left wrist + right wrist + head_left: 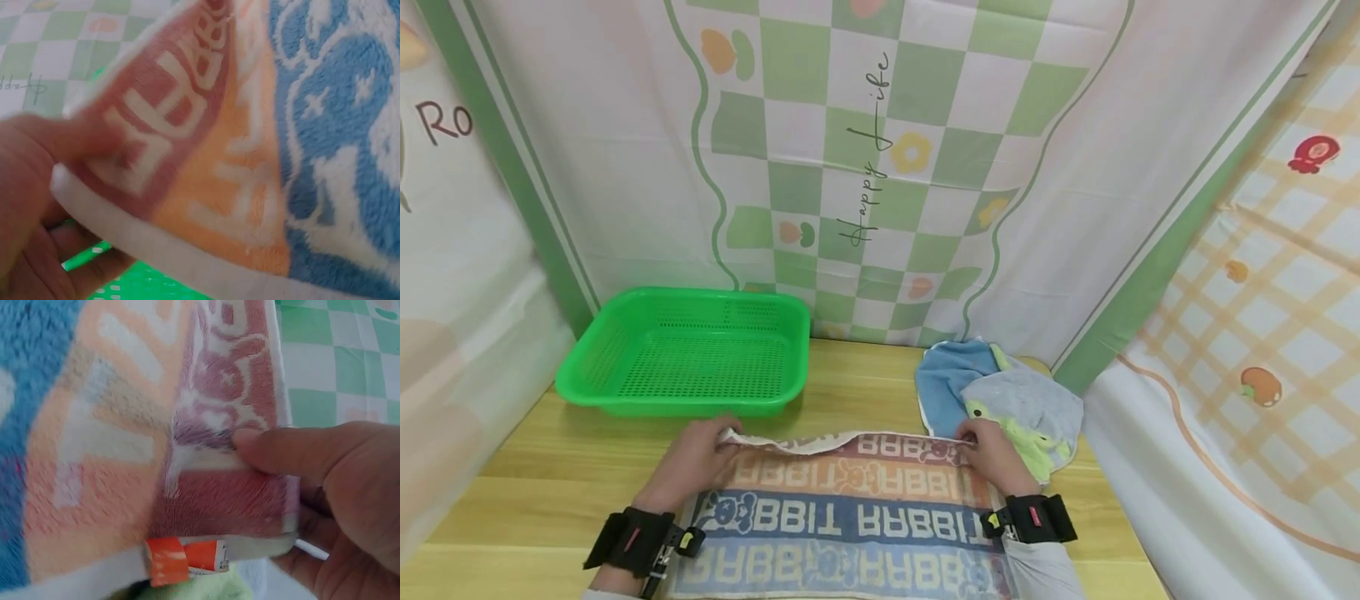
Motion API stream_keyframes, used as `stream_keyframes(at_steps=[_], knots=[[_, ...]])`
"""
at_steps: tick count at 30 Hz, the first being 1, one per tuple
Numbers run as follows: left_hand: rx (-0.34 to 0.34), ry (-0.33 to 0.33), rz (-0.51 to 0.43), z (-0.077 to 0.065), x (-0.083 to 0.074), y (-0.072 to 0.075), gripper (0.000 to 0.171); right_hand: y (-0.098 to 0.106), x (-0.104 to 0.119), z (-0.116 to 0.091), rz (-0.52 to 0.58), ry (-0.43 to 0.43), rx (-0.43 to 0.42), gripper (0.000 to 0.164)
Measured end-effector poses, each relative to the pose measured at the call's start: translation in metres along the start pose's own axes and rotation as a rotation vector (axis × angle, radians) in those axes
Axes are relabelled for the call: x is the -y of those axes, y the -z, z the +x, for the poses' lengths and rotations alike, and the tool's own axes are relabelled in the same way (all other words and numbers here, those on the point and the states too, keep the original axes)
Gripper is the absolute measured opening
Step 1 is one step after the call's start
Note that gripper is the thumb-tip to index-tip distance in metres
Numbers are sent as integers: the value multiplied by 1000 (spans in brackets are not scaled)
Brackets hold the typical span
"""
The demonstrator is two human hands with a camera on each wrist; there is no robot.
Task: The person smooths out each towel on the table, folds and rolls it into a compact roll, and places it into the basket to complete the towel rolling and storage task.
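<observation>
A striped towel (850, 521) with pale lettering in red, orange and blue bands hangs or lies spread between both hands at the near side of the table. My left hand (700, 454) pinches its far left corner; in the left wrist view the thumb presses on the red band (156, 119) beside the white hem. My right hand (996, 454) grips the far right corner, thumb on top, near an orange tag (167, 559) on the hem. The far edge sags a little between the hands.
A green plastic basket (700, 404) with a perforated bottom stands at the back left. A crumpled pile of a blue cloth (943, 383) and a grey-and-green cloth (1030, 400) lies at the back right. Patterned curtains (880, 167) enclose the wooden table (497, 483).
</observation>
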State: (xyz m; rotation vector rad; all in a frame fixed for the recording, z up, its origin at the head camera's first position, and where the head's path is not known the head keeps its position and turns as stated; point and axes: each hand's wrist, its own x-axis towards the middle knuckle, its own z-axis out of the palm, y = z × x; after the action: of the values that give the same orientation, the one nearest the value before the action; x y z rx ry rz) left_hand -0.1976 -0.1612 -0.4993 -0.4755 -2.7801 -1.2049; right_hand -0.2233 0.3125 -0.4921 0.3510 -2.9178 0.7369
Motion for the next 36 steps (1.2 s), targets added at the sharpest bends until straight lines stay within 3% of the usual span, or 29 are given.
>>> stream_keyframes(at_steps=[4,10,18,27,30,36], knots=[[-39,-78,44,0,-4,8,19,9,-2,-4,1,32,-56,13],[-105,-139,79,2,-10,17,22,18,-3,-6,-17,36,-146,11],[-254,-202,127,14,-16,24,21,26,-1,-1,-11,52,-239,12],[-479,-306,107,21,-21,25,24,43,16,3,-70,168,-475,17],[-466,-315,136,13,-17,22,26,36,19,-7,-77,174,-483,17],[-306,-260,128,-14,-7,6,30,11,18,-39,-45,117,-341,28]])
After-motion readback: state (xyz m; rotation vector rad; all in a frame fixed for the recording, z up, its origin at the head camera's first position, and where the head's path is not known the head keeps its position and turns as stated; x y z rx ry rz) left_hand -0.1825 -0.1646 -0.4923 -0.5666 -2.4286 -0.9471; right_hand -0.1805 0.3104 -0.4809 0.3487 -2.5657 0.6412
